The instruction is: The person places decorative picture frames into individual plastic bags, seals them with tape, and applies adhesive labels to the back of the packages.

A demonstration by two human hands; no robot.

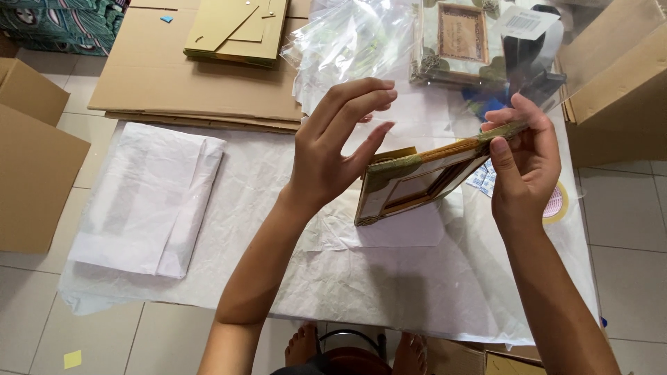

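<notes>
Right hand [522, 154] pinching picture frame [417, 182] by its upper-right end; long axis slanting down-left; left hand [337, 149] open, just left of frame.

Pale tiled floor [625, 229] lies all round — daylight is soft and even. Flattened cardboard sheets [174, 76] lie at eleven o'clock — a brown box [31, 173] at nine.

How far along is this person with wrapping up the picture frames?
Done: one bundle wrapped in white paper lies at the left of the table. In hand: the right hand grips a decorated picture frame by its top edge, and the left hand steadies its other end over the spread white paper. Left: this frame is bare, and another frame waits under clear plastic.
</notes>
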